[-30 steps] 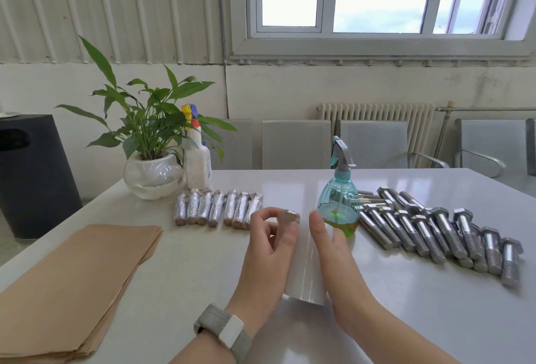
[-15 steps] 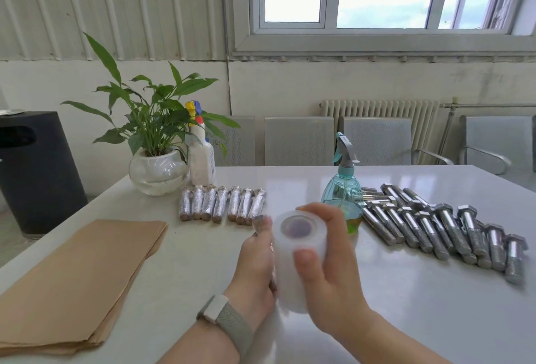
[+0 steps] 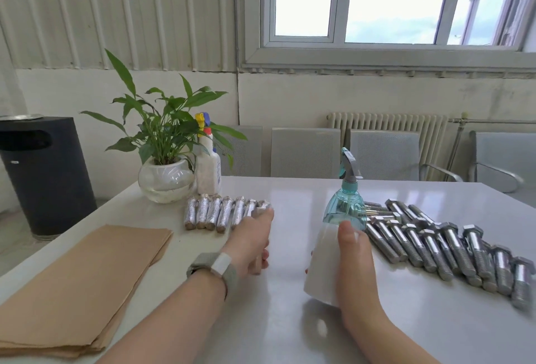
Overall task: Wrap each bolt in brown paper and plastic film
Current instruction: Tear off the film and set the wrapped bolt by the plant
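left hand [image 3: 251, 237]: placing wrapped bolt [image 3: 260, 209] beside row | right hand [image 3: 352, 262]: gripping film roll [image 3: 320, 262]

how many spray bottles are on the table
2. A teal spray bottle stands mid-table, just beyond the right hand and beside the bare bolts. A white one stands at the far left beside the potted plant.

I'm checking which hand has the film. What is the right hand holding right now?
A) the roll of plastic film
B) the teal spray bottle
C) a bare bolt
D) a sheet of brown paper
A: the right hand grips the white roll of plastic film, upright on the table.
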